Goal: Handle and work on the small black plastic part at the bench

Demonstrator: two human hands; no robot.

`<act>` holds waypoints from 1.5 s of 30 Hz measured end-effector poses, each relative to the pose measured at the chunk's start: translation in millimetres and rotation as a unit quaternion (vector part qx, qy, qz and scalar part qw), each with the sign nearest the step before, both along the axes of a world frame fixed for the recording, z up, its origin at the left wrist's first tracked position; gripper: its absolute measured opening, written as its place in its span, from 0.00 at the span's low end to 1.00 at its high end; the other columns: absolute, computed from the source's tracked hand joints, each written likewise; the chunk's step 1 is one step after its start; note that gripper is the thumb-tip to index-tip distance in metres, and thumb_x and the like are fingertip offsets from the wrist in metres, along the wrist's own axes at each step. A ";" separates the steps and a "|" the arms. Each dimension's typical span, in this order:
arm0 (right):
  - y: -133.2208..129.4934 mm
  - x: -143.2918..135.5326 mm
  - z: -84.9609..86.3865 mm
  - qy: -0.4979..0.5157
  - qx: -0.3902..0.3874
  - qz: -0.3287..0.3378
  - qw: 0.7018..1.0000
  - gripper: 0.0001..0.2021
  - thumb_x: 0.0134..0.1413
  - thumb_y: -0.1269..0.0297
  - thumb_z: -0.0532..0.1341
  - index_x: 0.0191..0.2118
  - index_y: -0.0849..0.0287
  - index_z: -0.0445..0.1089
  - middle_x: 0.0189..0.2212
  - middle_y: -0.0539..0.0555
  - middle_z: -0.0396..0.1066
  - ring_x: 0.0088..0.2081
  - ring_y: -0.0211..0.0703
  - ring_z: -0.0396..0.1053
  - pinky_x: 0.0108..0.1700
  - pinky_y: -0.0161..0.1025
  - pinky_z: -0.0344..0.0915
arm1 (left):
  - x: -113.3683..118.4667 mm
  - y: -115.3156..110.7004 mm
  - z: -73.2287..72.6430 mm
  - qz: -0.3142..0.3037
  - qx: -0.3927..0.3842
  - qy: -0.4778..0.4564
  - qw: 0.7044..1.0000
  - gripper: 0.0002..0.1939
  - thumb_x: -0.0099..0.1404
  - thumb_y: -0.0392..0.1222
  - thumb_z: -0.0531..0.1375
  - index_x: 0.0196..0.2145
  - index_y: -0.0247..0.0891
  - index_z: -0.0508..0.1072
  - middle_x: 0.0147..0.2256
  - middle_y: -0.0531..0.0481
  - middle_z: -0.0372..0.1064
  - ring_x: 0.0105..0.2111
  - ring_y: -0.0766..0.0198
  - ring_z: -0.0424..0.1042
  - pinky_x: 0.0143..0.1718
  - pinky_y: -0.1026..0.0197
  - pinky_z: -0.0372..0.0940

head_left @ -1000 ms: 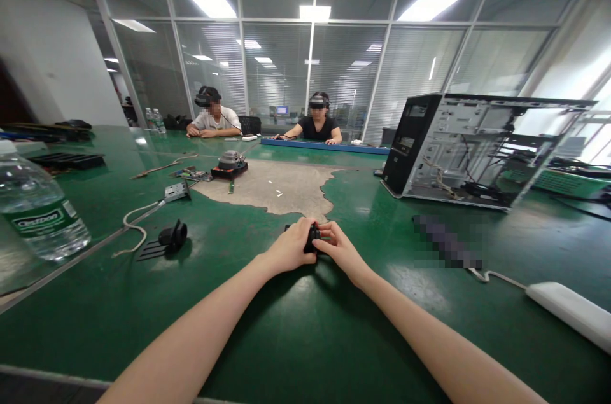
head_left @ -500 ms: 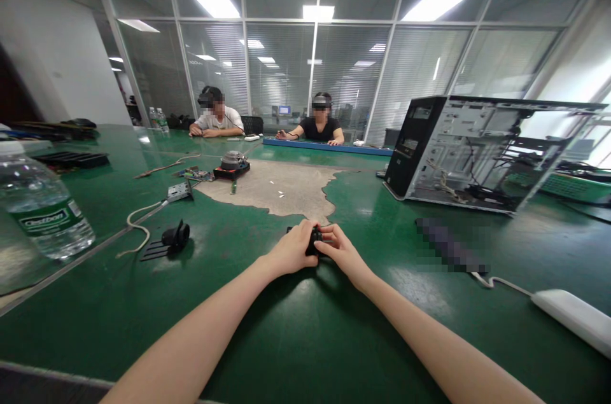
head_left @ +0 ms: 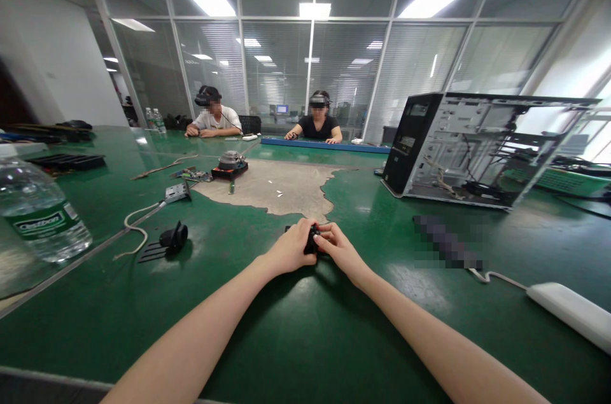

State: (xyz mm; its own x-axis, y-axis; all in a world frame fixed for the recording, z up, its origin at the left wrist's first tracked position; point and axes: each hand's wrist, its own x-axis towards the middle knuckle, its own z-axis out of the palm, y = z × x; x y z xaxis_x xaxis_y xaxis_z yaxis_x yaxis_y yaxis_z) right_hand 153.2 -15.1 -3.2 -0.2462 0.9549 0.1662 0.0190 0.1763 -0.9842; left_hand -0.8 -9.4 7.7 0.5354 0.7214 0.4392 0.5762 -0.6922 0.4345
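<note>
A small black part [head_left: 311, 241] is held between my two hands, low over the green table [head_left: 305, 334]. My left hand [head_left: 294, 242] wraps round it from the left and hides most of it, so its exact kind does not show. From the right, the thumb and fingers of my right hand [head_left: 338, 245] are closed on its near side. To the left lies another black plastic part [head_left: 173, 237] with a round end and several long prongs, apart from both hands.
An open computer case [head_left: 413, 146] stands at the right, with a white power strip [head_left: 570, 312] nearer. On the left are a water bottle [head_left: 45, 219], a metal bracket with cable [head_left: 177, 191] and a heatsink fan [head_left: 230, 163]. Two people [head_left: 319, 124] sit across the table.
Both hands stay closed round the black part with hardly any movement. The view has shifted slightly. Across the table, one person's raised hand has come down towards the tabletop.
</note>
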 end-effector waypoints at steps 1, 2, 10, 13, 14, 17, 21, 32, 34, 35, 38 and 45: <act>0.1 -0.1 -0.1 0.000 -0.001 -0.001 1.000 0.13 0.44 0.58 0.59 0.37 0.55 0.59 0.29 0.49 0.67 0.33 0.38 0.66 0.38 0.39 0.62 | 0.0 0.0 0.0 0.000 0.000 0.001 1.000 0.31 0.46 0.34 0.60 0.47 0.39 0.52 0.42 0.47 0.56 0.41 0.57 0.61 0.42 0.56 0.59; 0.3 -0.1 -0.4 0.000 -0.002 -0.001 1.000 0.13 0.44 0.58 0.59 0.37 0.55 0.59 0.29 0.49 0.67 0.33 0.38 0.66 0.38 0.39 0.62 | -0.1 -0.1 0.0 -0.001 0.000 0.002 1.000 0.31 0.46 0.34 0.60 0.47 0.39 0.52 0.42 0.47 0.57 0.41 0.57 0.61 0.42 0.56 0.59; 1.9 0.4 -3.4 -0.006 0.003 -0.003 1.000 0.14 0.45 0.57 0.59 0.37 0.55 0.59 0.29 0.49 0.66 0.33 0.38 0.66 0.38 0.39 0.62 | 1.0 -1.4 1.3 0.002 -0.004 -0.001 1.000 0.32 0.46 0.34 0.59 0.48 0.39 0.52 0.43 0.46 0.56 0.42 0.57 0.61 0.43 0.55 0.58; 2.9 0.6 -4.4 -0.005 0.003 -0.001 1.000 0.14 0.44 0.57 0.59 0.37 0.55 0.60 0.29 0.49 0.66 0.33 0.38 0.66 0.38 0.39 0.62 | 1.2 -2.2 2.5 0.003 -0.007 -0.001 1.000 0.31 0.46 0.34 0.59 0.47 0.39 0.52 0.43 0.47 0.56 0.41 0.57 0.61 0.43 0.56 0.58; 3.3 0.6 -4.5 -0.005 0.002 -0.001 1.000 0.14 0.44 0.57 0.59 0.37 0.55 0.60 0.29 0.49 0.66 0.33 0.38 0.66 0.38 0.39 0.62 | 1.2 -2.5 2.9 0.003 -0.007 -0.001 1.000 0.30 0.46 0.34 0.59 0.47 0.39 0.52 0.42 0.47 0.57 0.41 0.57 0.62 0.43 0.56 0.59; 3.9 0.5 -4.2 -0.011 0.001 -0.014 1.000 0.15 0.43 0.57 0.60 0.37 0.56 0.61 0.30 0.50 0.67 0.34 0.39 0.66 0.39 0.41 0.62 | 0.7 -3.2 3.8 0.004 -0.007 0.002 1.000 0.30 0.46 0.34 0.59 0.47 0.39 0.52 0.42 0.47 0.57 0.41 0.57 0.62 0.42 0.56 0.59; 3.8 1.7 -2.4 -0.029 0.000 -0.018 0.999 0.14 0.43 0.58 0.60 0.37 0.58 0.63 0.34 0.52 0.68 0.38 0.41 0.66 0.43 0.42 0.60 | 0.3 -3.0 4.0 0.007 -0.008 0.003 1.000 0.30 0.46 0.34 0.59 0.46 0.39 0.53 0.41 0.47 0.57 0.41 0.57 0.62 0.42 0.56 0.59; 3.0 3.7 -1.4 -0.016 0.014 0.014 1.000 0.14 0.42 0.58 0.61 0.36 0.56 0.62 0.31 0.49 0.67 0.34 0.39 0.67 0.40 0.40 0.61 | 0.6 -2.1 3.4 0.006 -0.007 0.003 1.000 0.30 0.46 0.35 0.59 0.47 0.39 0.53 0.42 0.47 0.57 0.41 0.56 0.62 0.43 0.55 0.59; 2.6 3.7 -1.4 -0.024 0.014 0.011 1.000 0.14 0.42 0.58 0.61 0.37 0.56 0.61 0.32 0.50 0.68 0.35 0.40 0.67 0.41 0.41 0.61 | 0.4 -2.0 3.1 0.008 -0.009 0.005 1.000 0.30 0.46 0.35 0.59 0.47 0.39 0.52 0.42 0.46 0.57 0.41 0.56 0.62 0.43 0.54 0.59; 2.4 3.7 -1.3 -0.028 0.015 0.010 0.999 0.14 0.43 0.58 0.61 0.37 0.57 0.61 0.32 0.50 0.68 0.35 0.40 0.67 0.41 0.41 0.61 | 0.4 -2.0 3.0 0.009 -0.010 0.005 1.000 0.30 0.46 0.35 0.59 0.47 0.39 0.52 0.42 0.46 0.57 0.41 0.56 0.62 0.43 0.54 0.59; 2.1 3.6 -1.1 -0.033 0.018 0.009 0.999 0.15 0.43 0.58 0.61 0.38 0.57 0.61 0.33 0.51 0.68 0.36 0.40 0.67 0.42 0.42 0.61 | 0.2 -1.9 2.6 0.011 -0.010 0.006 1.000 0.30 0.46 0.35 0.59 0.47 0.39 0.52 0.42 0.47 0.57 0.41 0.56 0.62 0.43 0.55 0.59; 1.7 3.4 1.1 -0.024 0.014 0.017 0.999 0.14 0.42 0.59 0.61 0.36 0.57 0.61 0.33 0.51 0.68 0.36 0.40 0.67 0.42 0.42 0.61 | -0.6 -1.9 2.7 -0.003 -0.002 0.002 1.000 0.30 0.46 0.34 0.59 0.46 0.39 0.53 0.42 0.47 0.57 0.42 0.57 0.61 0.43 0.56 0.59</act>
State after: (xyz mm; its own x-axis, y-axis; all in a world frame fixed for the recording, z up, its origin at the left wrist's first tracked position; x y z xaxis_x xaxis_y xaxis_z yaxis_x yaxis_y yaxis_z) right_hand 156.7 -13.4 -2.1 -0.2869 0.9410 0.1796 0.0603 0.2049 -0.9769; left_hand -1.4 -11.3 10.4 0.5418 0.7193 0.4348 0.5736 -0.6946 0.4342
